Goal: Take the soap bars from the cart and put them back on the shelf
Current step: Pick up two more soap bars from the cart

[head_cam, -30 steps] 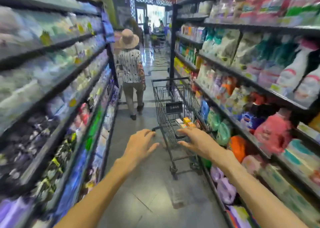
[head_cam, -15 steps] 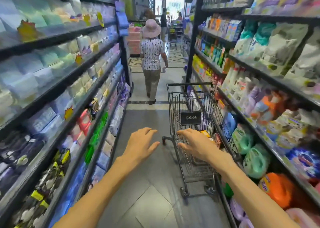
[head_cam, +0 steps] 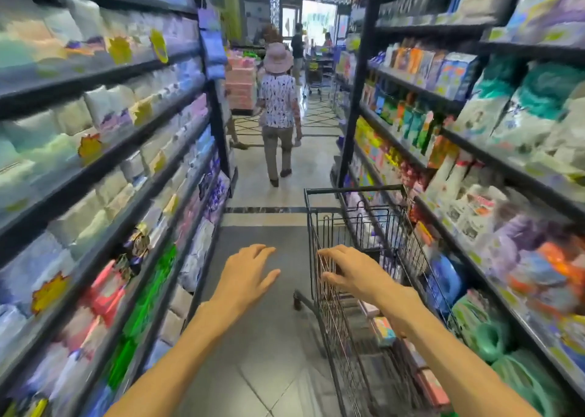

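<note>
No label or brand is sharp enough to read. The wire cart [head_cam: 364, 290] stands against the right shelf [head_cam: 474, 150] and holds a few small soap bars [head_cam: 383, 331] on its floor. The right hand [head_cam: 351, 272] hovers over the cart's rim, fingers loose, grasping nothing. The left hand [head_cam: 245, 274] hangs over the floor, fingers spread.
</note>
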`<state>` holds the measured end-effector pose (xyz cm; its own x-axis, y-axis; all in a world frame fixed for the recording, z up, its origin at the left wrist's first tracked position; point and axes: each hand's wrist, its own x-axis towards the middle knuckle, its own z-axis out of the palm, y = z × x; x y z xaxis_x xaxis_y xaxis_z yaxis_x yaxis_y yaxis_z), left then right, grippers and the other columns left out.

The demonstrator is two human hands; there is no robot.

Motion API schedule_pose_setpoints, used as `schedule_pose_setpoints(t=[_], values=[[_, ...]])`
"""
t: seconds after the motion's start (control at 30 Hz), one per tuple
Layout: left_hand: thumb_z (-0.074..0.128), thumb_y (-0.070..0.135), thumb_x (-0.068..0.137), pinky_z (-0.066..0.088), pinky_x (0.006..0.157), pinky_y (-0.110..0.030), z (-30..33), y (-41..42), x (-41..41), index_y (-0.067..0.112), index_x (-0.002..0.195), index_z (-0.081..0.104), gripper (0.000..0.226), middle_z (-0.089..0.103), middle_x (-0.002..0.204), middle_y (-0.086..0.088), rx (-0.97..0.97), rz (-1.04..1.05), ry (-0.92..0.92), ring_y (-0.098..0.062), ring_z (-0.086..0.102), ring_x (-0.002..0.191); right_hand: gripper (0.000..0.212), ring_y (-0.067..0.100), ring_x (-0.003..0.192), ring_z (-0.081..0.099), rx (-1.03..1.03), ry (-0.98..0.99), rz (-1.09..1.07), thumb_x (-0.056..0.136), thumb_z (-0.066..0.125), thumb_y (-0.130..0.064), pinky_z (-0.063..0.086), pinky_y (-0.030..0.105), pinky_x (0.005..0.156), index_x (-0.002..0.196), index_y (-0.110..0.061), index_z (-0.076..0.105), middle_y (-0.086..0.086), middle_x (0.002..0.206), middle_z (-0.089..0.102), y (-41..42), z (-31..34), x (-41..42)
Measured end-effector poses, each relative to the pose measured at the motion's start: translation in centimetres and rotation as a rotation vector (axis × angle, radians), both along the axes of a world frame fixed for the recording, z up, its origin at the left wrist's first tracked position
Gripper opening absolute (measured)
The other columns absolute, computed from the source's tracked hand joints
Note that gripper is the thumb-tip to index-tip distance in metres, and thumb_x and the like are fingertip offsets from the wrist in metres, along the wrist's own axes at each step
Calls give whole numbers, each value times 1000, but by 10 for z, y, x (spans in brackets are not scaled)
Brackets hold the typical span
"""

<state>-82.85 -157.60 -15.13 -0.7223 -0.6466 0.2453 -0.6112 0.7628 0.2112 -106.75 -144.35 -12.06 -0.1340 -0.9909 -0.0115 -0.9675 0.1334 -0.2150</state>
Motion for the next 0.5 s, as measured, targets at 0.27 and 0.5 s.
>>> schedule_pose_setpoints(t=[0.27,0.5], values=[[50,54,99,47,105,-44,-4,-145,-120,20,147,47,59,51,147,-3,7,-250,-28,-26,51,132,60,22,132,48,-34,-10,-233,97,56,-48,43,40,106,150,-24,39,1,144,51,-93,-6,-76],[49,55,99,50,99,-47,-1,-208,-253,20,147,48,59,51,147,-4,20,-537,-67,-28,55,127,61,25,131,48,-40,-29,-500,96,59,-46,45,43,104,150,-25,39,2,145,51,-118,-2,-138]])
